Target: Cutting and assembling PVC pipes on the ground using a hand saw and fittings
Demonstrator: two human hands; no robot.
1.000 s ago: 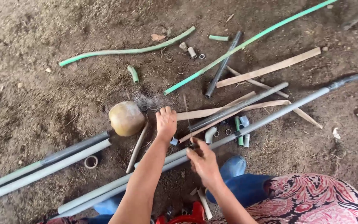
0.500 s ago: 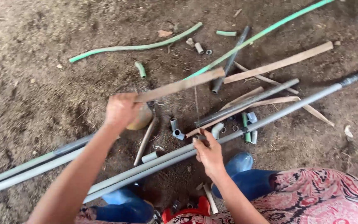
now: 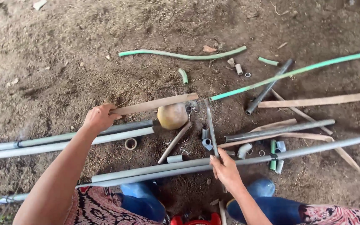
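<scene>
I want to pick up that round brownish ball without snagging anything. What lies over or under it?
The wooden slat held by the left hand passes over the ball's top edge. Dirt ground surrounds it; what is beneath stays hidden.

Long grey pipes [image 3: 238, 161] and green hose [image 3: 296, 71] cut by frame edges

Flat wooden slat [image 3: 155, 104] – raised, near level above dirt, thin grey blade [image 3: 211, 127] – upright across grey pipes [image 3: 188, 168]

Long grey plastic pipes [image 3: 230, 163]; tan round gourd [image 3: 172, 116]; curved green hose [image 3: 180, 54] at twelve o'clock; blue rubber boots [image 3: 144, 200].
</scene>
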